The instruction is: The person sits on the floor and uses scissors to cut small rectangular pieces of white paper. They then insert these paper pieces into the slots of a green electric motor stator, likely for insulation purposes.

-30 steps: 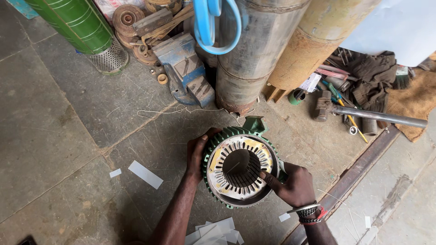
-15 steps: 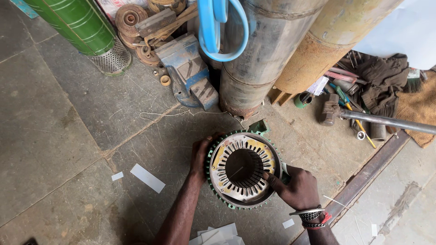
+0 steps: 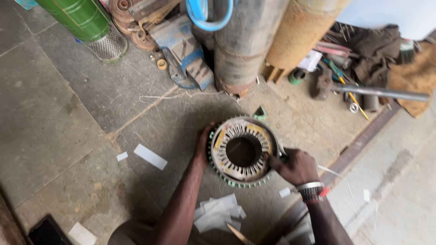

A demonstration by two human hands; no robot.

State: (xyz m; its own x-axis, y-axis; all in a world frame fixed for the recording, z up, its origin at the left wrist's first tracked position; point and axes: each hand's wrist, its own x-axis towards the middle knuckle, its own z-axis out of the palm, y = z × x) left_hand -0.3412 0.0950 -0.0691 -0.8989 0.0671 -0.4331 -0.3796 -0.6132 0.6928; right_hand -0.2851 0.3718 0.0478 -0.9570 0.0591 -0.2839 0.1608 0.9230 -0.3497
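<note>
We see a stone-slab floor (image 3: 68, 113) filling most of the frame. Along the top edge stand two big upright cylinders, a grey one (image 3: 247, 41) at top centre and a rusty tan one (image 3: 302, 31) just to its right, with a green cylinder (image 3: 84, 18) ending in a mesh strainer at the upper left. Between them, a blue bench vise (image 3: 184, 56) lies on its side. At the upper right we find a heap of tools and dark rags (image 3: 372, 50), crossed by a grey metal pipe (image 3: 381, 93).

Just right of the frame's centre sits the motor stator (image 3: 243, 152), a round green-finned housing standing on end with its open bore facing up, pale slot liners showing around the ring. Our left hand (image 3: 204, 145) wraps the stator's left outer wall, fingers curled against the fins. Our right hand (image 3: 295, 165) is closed at the stator's lower right rim, fingertips pinched on the edge there; what it pinches we cannot tell. A wristband (image 3: 311, 190) circles that wrist.

Below the stator, at bottom centre, lies a pile of white paper pieces (image 3: 218, 213). A single white strip (image 3: 150, 156) rests left of centre.
</note>
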